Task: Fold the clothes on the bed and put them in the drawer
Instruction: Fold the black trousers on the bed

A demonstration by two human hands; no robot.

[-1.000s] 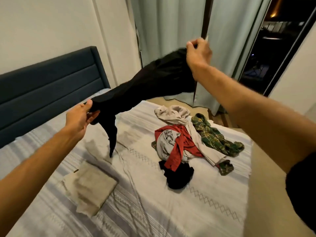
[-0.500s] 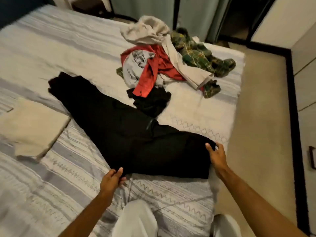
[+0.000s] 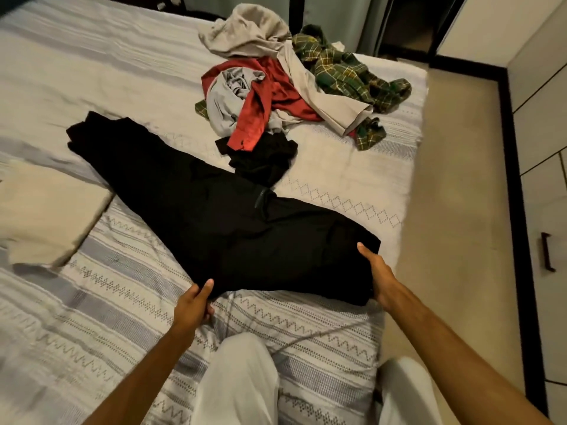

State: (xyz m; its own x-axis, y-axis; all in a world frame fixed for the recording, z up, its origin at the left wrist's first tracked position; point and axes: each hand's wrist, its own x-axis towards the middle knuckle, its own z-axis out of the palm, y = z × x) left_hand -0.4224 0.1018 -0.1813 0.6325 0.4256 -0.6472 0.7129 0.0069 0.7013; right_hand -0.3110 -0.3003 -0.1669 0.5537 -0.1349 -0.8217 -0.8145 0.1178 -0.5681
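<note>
Black trousers (image 3: 221, 216) lie flat across the striped bed (image 3: 116, 302), legs running toward the far left. My left hand (image 3: 194, 305) pinches the waist's near left corner, thumb on top. At the right corner of the waist, my right hand (image 3: 379, 276) grips the fabric edge. A folded beige garment (image 3: 46, 210) lies at the left edge of the bed. Behind the trousers is a pile of clothes (image 3: 276, 84): a red shirt, a grey top, a beige piece, a green plaid shirt (image 3: 346, 72) and a small black item (image 3: 264, 157).
Drawers with a dark handle (image 3: 547, 253) stand along the right wall. Beige floor (image 3: 460, 179) runs between bed and drawers. My knees in white trousers (image 3: 242, 378) are at the bed's near edge. Curtains hang at the back.
A second ago I held the black trousers up in the air with both hands. They have since come down flat on the bed, and both hands stay at the waist.
</note>
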